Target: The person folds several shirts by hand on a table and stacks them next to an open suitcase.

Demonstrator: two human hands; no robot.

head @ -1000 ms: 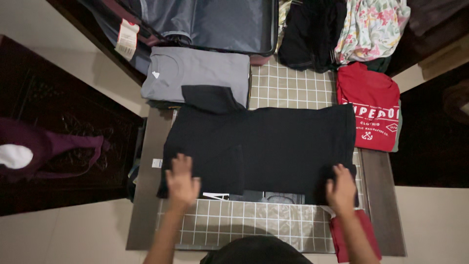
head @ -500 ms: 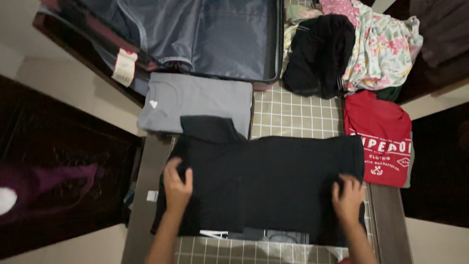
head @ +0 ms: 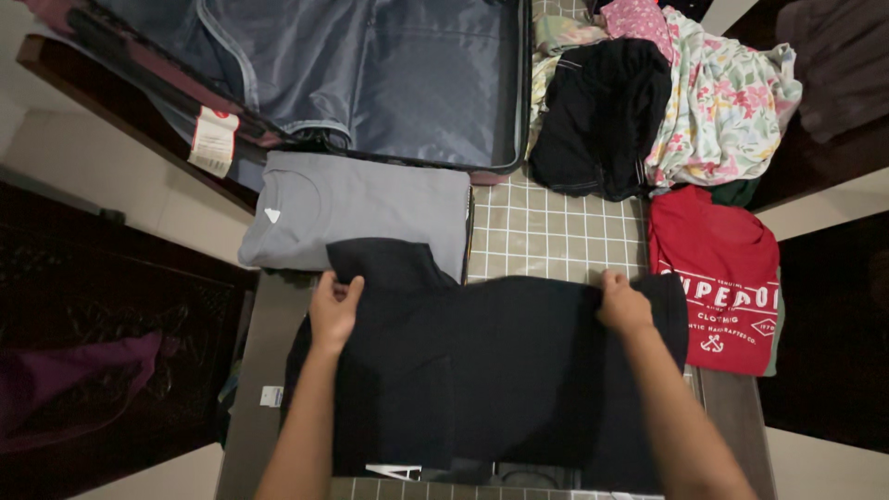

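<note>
black shirt [head: 482,370] lies flat between the hands, long axis left-right, sleeve toward grey shirt [head: 361,218] | left hand [head: 333,310] and right hand [head: 625,306] each pinch its far edge | checked cloth [head: 546,231] bare beyond right hand; red shirt [head: 718,273] just right | suitcase [head: 398,74] open beyond, its lined half empty

suitcase [head: 370,74] cut off at top, black shirt [head: 500,370] cut off below
</note>
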